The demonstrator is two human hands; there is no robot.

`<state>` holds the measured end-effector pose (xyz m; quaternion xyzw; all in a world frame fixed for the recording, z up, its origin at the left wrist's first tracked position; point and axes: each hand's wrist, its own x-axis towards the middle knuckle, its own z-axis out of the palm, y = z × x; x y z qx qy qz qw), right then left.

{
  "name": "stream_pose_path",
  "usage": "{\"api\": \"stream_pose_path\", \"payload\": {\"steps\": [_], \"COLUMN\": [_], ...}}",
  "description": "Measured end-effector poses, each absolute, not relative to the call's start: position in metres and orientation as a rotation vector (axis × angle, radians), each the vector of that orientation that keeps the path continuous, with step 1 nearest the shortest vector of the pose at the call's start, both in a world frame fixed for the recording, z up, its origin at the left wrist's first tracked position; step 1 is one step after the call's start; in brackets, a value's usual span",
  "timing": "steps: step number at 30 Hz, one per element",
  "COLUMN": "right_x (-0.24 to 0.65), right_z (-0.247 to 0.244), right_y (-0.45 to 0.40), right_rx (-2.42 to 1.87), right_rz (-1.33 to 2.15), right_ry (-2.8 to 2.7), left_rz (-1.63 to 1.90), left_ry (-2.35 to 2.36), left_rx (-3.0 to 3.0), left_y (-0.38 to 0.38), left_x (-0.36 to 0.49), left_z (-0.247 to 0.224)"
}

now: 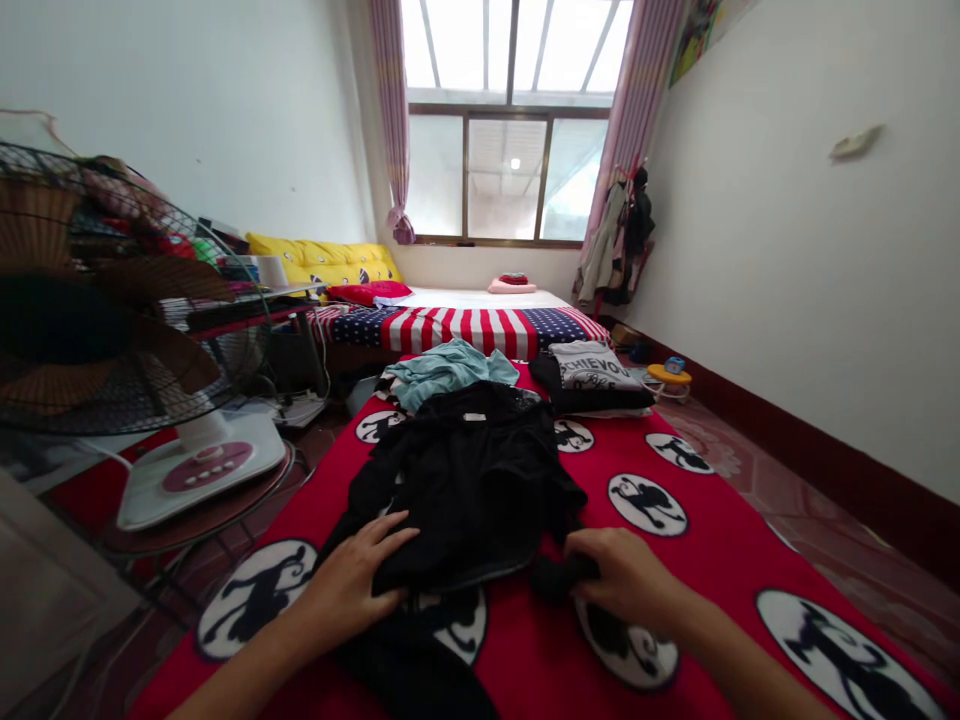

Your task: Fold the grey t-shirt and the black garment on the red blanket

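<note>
A black garment (pixel 472 490) lies loosely laid out on a red blanket (pixel 720 540) as 2 bare hands arrange its near side. The left hand (pixel 364 575) rests with fingers spread on the garment's near left edge; the right hand (pixel 622 575) pinches what appears to be a bunched sleeve (pixel 556 578), just beside the near right edge. Shifting that sleeve would likely call for a steady left palm. Beyond the garment sit teal cloth (pixel 450 370) and folded clothes (pixel 596 375).
</note>
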<state>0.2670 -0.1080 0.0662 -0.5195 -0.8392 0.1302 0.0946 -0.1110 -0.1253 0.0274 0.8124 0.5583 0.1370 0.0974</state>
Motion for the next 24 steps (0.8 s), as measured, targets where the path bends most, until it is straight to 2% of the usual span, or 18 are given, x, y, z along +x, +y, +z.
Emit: {"api": "stream_pose_path", "payload": {"steps": [2,4,8,12,17,22,23,24], "right_x": [0.316,0.359,0.384,0.339,0.279,0.261,0.26,0.26], "right_z": [0.083,0.094,0.083,0.042,0.008,-0.003,-0.003,-0.004], "right_y": [-0.088,-0.069,-0.054,-0.066,-0.078,-0.078,-0.078,-0.078], "right_rx": [-1.676,-1.83,-1.644,-1.477,-1.4,-1.424,-1.429,-1.427], "right_rz": [0.349,0.122,-0.311,-0.192,0.062,0.035,0.032,0.03], "right_ry": [-2.473,-2.24,-1.911,-1.949,-2.038,-2.073,-2.067,-2.064], "left_rz": [0.405,0.438,0.533,0.456,0.231,-0.226,-0.179,0.089], "left_ry": [1.621,1.633,1.932,2.195,2.005,1.544,1.597,1.726], "left_rx": [2.427,2.441,2.466,2.303,2.089,2.051,1.987,1.946], "left_y": [-0.125,-0.127,-0.136,-0.146,-0.137,-0.088,-0.071,-0.052], "left_x": [-0.117,-0.121,-0.12,-0.126,-0.154,-0.165,-0.161,-0.156], "left_z": [0.028,0.028,0.03,0.036,0.057,0.134,0.153,0.173]}}
